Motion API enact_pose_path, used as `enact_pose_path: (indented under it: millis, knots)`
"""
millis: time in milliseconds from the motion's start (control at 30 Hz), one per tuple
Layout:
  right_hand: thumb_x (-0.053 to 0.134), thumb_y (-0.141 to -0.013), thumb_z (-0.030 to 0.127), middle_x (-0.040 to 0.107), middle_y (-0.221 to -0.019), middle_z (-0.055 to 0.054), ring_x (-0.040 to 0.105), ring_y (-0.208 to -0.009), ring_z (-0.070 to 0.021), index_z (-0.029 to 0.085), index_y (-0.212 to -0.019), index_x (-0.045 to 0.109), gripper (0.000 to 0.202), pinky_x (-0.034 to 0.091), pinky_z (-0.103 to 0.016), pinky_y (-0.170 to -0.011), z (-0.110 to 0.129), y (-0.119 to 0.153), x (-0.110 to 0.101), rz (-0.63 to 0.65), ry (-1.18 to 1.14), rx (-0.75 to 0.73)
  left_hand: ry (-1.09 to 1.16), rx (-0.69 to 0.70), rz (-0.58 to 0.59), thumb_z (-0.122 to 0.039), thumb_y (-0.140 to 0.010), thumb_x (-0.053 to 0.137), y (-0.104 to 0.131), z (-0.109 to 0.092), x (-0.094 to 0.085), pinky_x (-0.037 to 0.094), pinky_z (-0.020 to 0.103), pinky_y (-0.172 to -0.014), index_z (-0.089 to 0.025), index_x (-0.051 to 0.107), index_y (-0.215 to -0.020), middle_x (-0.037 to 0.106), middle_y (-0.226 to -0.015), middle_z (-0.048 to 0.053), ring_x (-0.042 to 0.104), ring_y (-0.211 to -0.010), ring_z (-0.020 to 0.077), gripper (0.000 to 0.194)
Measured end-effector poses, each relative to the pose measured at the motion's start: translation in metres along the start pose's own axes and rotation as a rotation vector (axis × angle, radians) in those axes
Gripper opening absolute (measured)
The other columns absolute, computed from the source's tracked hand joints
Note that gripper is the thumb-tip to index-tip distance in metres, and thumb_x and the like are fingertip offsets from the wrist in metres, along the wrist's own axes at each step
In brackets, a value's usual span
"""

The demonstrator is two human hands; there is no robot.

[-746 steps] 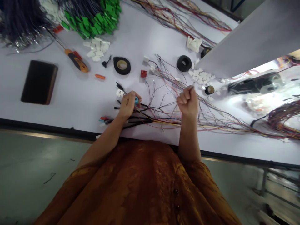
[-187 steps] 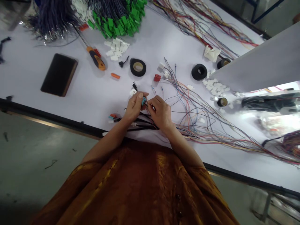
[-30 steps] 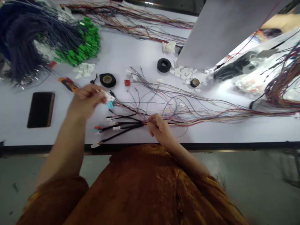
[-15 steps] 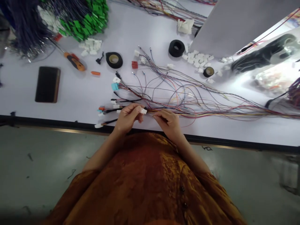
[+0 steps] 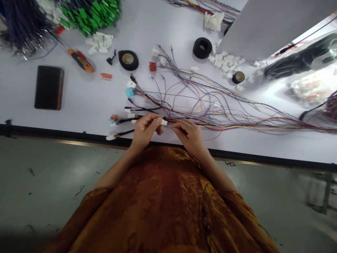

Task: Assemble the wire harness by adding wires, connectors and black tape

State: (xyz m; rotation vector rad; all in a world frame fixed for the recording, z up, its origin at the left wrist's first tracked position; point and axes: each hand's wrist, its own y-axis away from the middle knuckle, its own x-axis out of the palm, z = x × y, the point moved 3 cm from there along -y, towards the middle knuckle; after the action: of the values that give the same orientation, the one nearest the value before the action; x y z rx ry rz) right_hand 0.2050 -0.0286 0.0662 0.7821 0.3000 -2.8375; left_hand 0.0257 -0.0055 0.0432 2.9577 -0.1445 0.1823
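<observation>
Between the thumb and fingers of my left hand [image 5: 146, 129] is a small white connector [image 5: 164, 122], its end poking out toward the right. My right hand [image 5: 190, 133] is closed in a pinch just right of it, on a thin wire [image 5: 171, 126] that points at the connector; whether its tip is inside cannot be made out. Both hands are over the near edge of a long wire harness [image 5: 237, 124]. Left of my left hand lie its branch ends, with white connectors [image 5: 110, 137], an orange one [image 5: 113, 118] and a light blue connector [image 5: 130, 92].
Black tape rolls [image 5: 128, 60], a screwdriver [image 5: 80, 60] and a dark phone-like block [image 5: 49, 88] lie on the white table. Loose white connectors [image 5: 226, 62] are heaped at back right beside a grey panel [image 5: 263, 28]. Green connectors [image 5: 92, 15] on wires fill the back left.
The camera view has shifted slightly, so the table items appear moved. Both hands keep their grips, and the connector and wire stay close together.
</observation>
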Motion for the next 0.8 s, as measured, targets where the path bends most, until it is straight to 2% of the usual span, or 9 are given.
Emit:
enact_pose_path:
  millis: [367, 567, 700, 800]
  knots:
    - [0.054, -0.097, 0.022, 0.061, -0.079, -0.001, 0.054, -0.074, -0.0130, 0.020, -0.082, 0.063, 0.018, 0.040, -0.026, -0.069, 0.000, 0.000, -0.001, 0.020, 0.003, 0.008, 0.047, -0.024, 0.014, -0.037, -0.087, 0.071, 0.000, 0.006, -0.001, 0.048, 0.023, -0.048, -0.020, 0.071, -0.089, 0.062, -0.057, -0.003, 0.057, -0.047, 0.0105, 0.017]
    - [0.051, -0.098, 0.024, 0.059, -0.080, -0.002, 0.053, -0.075, -0.0137, 0.019, -0.082, 0.061, 0.020, 0.039, -0.027, -0.071, 0.003, -0.002, 0.006, 0.085, 0.007, 0.019, -0.041, -0.021, 0.043, -0.042, -0.082, 0.075, 0.005, 0.000, 0.006, 0.048, 0.025, -0.049, -0.020, 0.069, -0.089, 0.063, -0.056, -0.002, 0.058, -0.047, 0.0118, 0.023]
    - [0.052, -0.096, 0.024, 0.060, -0.084, -0.002, 0.053, -0.077, -0.0143, 0.020, -0.086, 0.058, 0.012, 0.039, -0.027, -0.071, 0.004, 0.000, 0.008, 0.092, 0.019, 0.063, -0.029, -0.042, 0.039, -0.044, -0.084, 0.073, 0.009, 0.003, 0.006, 0.048, 0.025, -0.049, -0.021, 0.067, -0.088, 0.062, -0.057, -0.003, 0.058, -0.047, 0.0120, 0.024]
    - [0.050, -0.097, 0.022, 0.059, -0.081, -0.002, 0.053, -0.076, -0.0139, 0.020, -0.081, 0.056, 0.017, 0.037, -0.027, -0.070, 0.004, 0.004, 0.010, 0.109, 0.021, 0.052, -0.038, -0.063, 0.042, -0.042, -0.085, 0.071, 0.014, 0.006, 0.005, 0.049, 0.025, -0.050, -0.020, 0.065, -0.088, 0.062, -0.061, -0.002, 0.060, -0.049, 0.0121, 0.023]
